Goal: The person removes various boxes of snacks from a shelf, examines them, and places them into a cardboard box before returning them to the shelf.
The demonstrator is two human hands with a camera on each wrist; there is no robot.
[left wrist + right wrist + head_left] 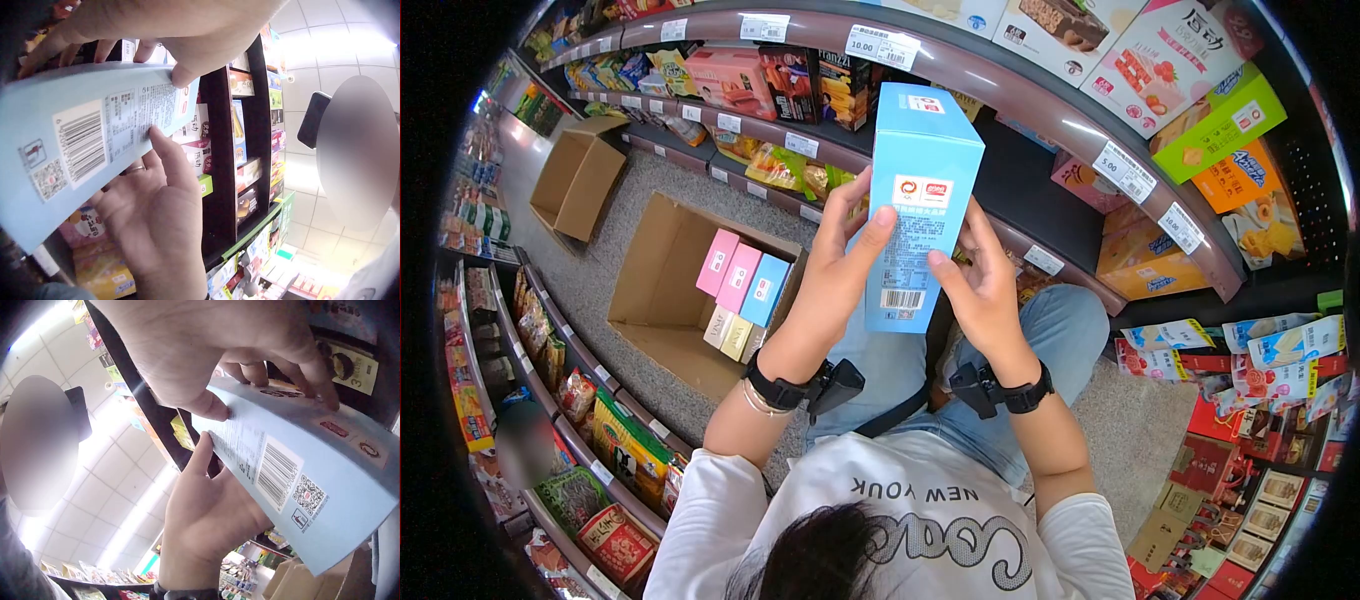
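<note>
A tall light blue carton box is held upright between both hands in front of the body. My left hand grips its left side, thumb on the printed panel. On the opposite side, my right hand holds it, with the thumb near the panel's edge. A barcode sits low on that panel. The left wrist view has the box slanting across, my left hand above and my right hand below. In the right wrist view, my right hand's fingers spread over one face.
On the floor at left stands an open cardboard box holding pink, blue and cream boxes. Another cardboard box is farther back. Shelves of packaged snacks curve ahead, with more shelves at left and hanging packets at right.
</note>
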